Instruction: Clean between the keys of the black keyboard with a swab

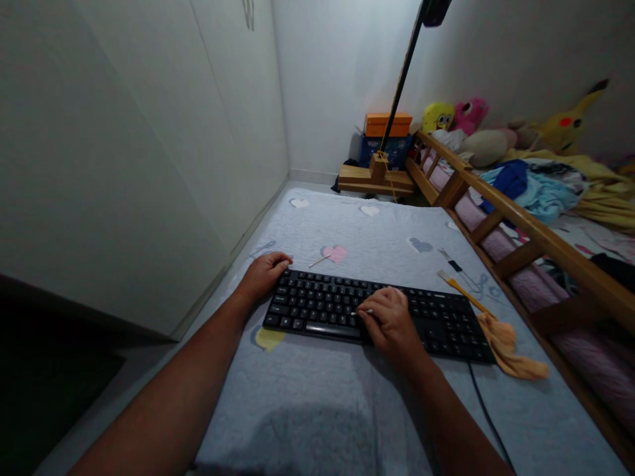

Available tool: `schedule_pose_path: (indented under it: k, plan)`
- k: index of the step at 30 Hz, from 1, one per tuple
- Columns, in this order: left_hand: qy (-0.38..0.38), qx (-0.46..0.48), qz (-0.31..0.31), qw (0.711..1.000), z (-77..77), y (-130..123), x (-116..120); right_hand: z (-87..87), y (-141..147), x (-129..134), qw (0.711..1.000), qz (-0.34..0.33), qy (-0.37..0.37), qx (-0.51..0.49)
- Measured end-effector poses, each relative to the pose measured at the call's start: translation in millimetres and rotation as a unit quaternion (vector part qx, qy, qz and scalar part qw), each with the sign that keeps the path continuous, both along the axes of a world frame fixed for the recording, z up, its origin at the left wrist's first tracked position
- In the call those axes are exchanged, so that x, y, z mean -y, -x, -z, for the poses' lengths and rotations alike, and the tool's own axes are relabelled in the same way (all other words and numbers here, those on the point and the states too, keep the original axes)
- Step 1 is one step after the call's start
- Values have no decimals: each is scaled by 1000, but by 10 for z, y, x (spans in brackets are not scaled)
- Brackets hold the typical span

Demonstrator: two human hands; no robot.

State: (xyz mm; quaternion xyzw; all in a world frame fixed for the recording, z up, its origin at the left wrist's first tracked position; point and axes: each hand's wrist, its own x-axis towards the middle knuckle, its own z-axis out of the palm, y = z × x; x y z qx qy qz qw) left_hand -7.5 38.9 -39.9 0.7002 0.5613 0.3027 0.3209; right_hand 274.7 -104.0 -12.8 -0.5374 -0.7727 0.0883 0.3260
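A black keyboard [317, 301] lies slightly slanted on a pale blue cloth with heart shapes. My left hand [268, 270] is closed at its far left corner, the fingers curled by the edge. Over the right part of the letter keys, my right hand [389, 317] pinches a thin white cotton swab [354, 313], whose tip reaches down to the keys. Another cotton swab [319, 260] lies on the cloth beyond the keyboard. The right hand hides some keys beneath it.
Right of the keyboard lie an orange cloth [510, 350], a brush with a yellow handle [464, 291] and a small black-and-clear tool [454, 266]. The keyboard's cable [489, 416] runs toward me. A wooden bed rail [540, 244] borders the right, a white cabinet [149, 132] the left.
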Motion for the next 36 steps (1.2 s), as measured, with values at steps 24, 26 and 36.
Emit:
schedule_pose_path:
  k: [24, 26, 36]
  plan:
    - [3, 1, 3, 1000, 19, 3, -14, 67, -138, -40, 999, 48, -13, 0]
    - [2, -1, 5, 1000, 17, 6, -16, 66, -144, -37, 999, 49, -12, -1]
    - [1, 4, 0, 1000, -4, -9, -3, 59, -100, -47, 999, 32, -6, -16]
